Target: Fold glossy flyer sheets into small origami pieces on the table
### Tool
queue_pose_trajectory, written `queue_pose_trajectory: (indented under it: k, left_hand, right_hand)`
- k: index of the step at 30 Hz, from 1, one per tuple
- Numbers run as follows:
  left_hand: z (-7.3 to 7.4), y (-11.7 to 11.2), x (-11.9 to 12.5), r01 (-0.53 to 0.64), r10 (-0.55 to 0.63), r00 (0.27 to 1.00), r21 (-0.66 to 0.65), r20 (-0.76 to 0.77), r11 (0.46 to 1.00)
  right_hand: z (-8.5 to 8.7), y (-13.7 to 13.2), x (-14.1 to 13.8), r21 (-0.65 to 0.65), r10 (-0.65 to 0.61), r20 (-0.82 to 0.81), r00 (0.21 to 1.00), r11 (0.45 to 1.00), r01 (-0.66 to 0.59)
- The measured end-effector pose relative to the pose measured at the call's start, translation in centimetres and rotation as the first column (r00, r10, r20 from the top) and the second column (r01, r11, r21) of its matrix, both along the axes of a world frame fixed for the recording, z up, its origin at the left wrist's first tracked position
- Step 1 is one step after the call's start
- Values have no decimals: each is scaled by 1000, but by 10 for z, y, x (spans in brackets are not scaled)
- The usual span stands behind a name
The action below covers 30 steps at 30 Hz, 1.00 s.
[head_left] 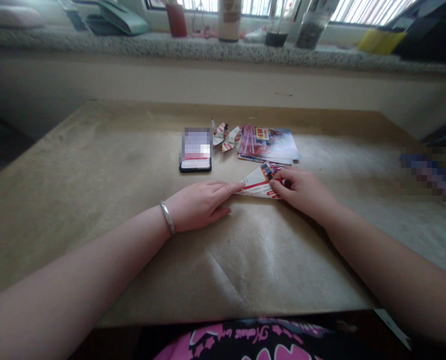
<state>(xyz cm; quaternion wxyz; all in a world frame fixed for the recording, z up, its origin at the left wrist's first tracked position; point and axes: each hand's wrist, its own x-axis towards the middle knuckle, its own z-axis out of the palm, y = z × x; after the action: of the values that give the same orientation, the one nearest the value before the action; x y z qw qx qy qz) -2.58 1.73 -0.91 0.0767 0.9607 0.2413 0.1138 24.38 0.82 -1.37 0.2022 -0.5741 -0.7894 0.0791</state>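
A folded printed paper [258, 182], white with red and coloured print, lies flat on the brown paper sheet [133, 200] covering the table. My left hand [200, 204], a silver bangle on its wrist, lies flat with fingers stretched, the fingertips pressing the paper's left corner. My right hand [301, 190] rests on the paper's right side, fingers curled and pinching its edge. Just beyond lies a stack of colourful flyers [270, 144], and beside it two small folded paper figures [226, 136].
A black phone [195, 150] lies left of the flyers. A stone windowsill [208, 47] at the back holds jars, a red cup and a yellow object. A blurred blue thing [431, 177] sits at the right edge.
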Motion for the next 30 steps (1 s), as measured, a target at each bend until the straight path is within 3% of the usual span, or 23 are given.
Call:
queue_pose_trajectory:
  k: [5,15,17,21,25,30]
  left_hand:
    - [-3,1,1,71,-71,997,37,10,997]
    - [-1,0,2,74,-74,997,35,5,997]
    - [-2,1,2,78,-79,997,54,12,995]
    - [-5,0,2,71,-72,997,89,7,994]
    - [-5,-1,4,86,-87,996,90,4,992]
    - [-6,-2,4,87,-87,996,89,2,992]
  right_hand:
    - [-1,1,-1,60,-23,22,999,998,21]
    - [0,0,-1,99,-61,135,989,994,48]
    - [3,-2,-4,194,-39,191,981,981,1]
    - [10,-9,-15,336,116,315,942,915,-225]
    - [12,-13,-27,264,228,425,876,894,-361]
    - [5,-8,-32,199,182,362,914,943,-266]
